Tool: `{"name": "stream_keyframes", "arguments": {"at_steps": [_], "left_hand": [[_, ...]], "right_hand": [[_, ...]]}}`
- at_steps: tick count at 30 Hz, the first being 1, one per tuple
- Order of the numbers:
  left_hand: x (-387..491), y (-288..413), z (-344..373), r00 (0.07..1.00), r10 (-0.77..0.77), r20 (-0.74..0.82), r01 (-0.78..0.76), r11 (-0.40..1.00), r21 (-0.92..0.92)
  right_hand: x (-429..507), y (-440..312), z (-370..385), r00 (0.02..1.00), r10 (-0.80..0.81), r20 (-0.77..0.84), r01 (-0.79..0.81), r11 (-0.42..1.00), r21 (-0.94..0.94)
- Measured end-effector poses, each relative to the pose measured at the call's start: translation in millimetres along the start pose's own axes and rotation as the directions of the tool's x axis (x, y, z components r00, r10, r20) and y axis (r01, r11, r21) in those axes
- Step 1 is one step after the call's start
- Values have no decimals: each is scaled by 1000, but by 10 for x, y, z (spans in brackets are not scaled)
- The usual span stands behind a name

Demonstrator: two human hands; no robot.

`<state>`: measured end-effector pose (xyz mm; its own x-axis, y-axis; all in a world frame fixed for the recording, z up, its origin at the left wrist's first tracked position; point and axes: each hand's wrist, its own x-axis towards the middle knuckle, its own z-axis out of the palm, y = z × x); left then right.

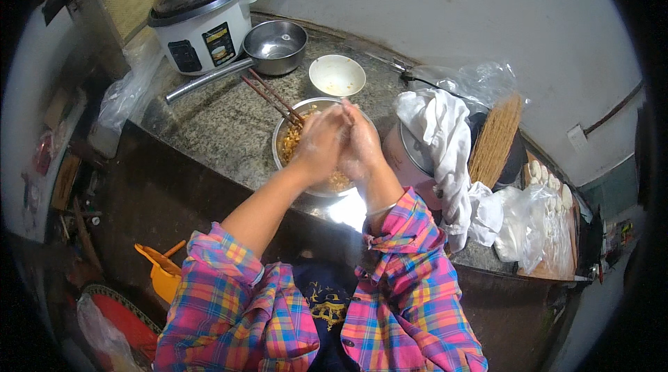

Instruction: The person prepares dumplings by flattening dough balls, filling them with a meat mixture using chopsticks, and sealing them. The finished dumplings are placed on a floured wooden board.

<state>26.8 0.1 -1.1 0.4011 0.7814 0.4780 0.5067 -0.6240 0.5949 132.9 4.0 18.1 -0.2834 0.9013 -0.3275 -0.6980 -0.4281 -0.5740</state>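
My left hand [319,145] and my right hand [364,139] are pressed together, palm to palm, above a steel bowl [275,146]. White powder or paste coats the fingers and palms. Whatever may lie between the palms is hidden. Inside the bowl is a chopped yellow-brown food mixture [290,141], partly covered by my hands. A pair of brown chopsticks [267,93] leans out over the bowl's left rim, tips in the mixture. Just behind stands a small white bowl [337,74] with a few food bits inside.
A rice cooker [201,22] and a steel pan [275,48] with a long handle stand back left on the stone counter [209,134]. To the right, a white cloth [438,126] drapes over a pink lidded pot [409,163]. Beyond are a bristly brown bundle [496,142] and several dough pieces [548,179].
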Motion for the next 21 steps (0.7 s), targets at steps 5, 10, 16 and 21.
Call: {"name": "stream_keyframes", "arguments": {"at_steps": [5, 10, 16, 21], "left_hand": [[-52, -196, 46, 966, -244, -81, 258, 919, 298], [0, -48, -8, 996, 9, -92, -10, 1000, -14], [2, -349, -229, 956, 150, -251, 71, 712, 698], [-166, -214, -222, 954, -255, 156, 258, 966, 0]], "right_hand": [[-57, 85, -39, 995, 46, 88, -45, 999, -14], [-75, 228, 90, 998, 48, 32, -51, 993, 102], [-167, 243, 117, 985, -50, -162, 13, 975, -221], [-525, 160, 139, 973, -76, 217, 152, 921, -358]]}}
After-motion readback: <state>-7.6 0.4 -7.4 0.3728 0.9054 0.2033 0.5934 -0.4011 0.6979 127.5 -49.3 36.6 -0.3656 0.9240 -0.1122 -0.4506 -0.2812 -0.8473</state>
